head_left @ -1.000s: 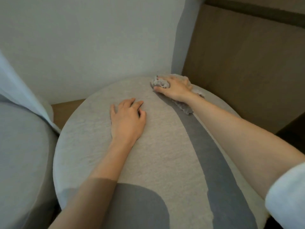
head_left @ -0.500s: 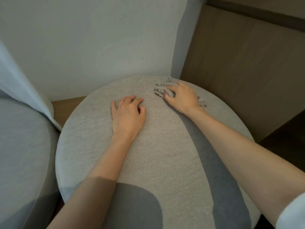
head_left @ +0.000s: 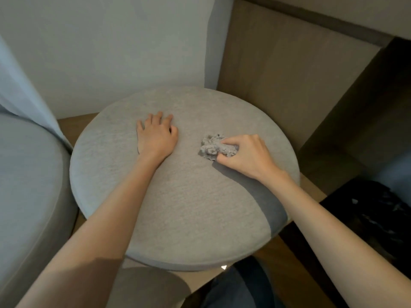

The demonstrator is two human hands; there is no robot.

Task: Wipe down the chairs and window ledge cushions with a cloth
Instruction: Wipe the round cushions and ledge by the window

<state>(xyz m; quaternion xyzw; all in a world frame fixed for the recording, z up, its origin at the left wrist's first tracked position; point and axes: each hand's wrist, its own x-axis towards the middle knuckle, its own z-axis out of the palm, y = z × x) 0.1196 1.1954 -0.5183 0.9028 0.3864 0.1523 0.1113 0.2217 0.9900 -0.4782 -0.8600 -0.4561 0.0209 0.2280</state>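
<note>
**A:** Where is the cloth right now?

**B:** It's in my right hand [head_left: 246, 155]. The grey cloth [head_left: 212, 147] is a crumpled wad on top of the round grey cushion [head_left: 184, 207], right of its middle. My fingers and thumb curl round the right half of the wad. The left half sticks out past my fingertips toward my other hand.

**A:** And the left hand?

**B:** My left hand [head_left: 156, 135] lies palm down on the same cushion, fingers straight and a little spread, holding nothing. It sits left of the cloth and slightly farther from me. A bare strip of cushion runs between it and the wad, so they are near but not touching.

**A:** Is the cloth lifted?

**B:** No, it rests on the fabric. My right arm throws a dark shadow across the cushion, from under the hand toward the near right edge.

**A:** What's around you?

**B:** A second grey cushion [head_left: 26, 185] sits just beside this one on my left, and a pale curtain [head_left: 22, 96] hangs down against it. There's a white wall [head_left: 111, 41] behind and a brown wood panel [head_left: 289, 74] to the right. The cushions sit on a wooden ledge [head_left: 75, 124]. Something dark [head_left: 378, 207] lies low on the right, and I cannot tell what it is.
</note>
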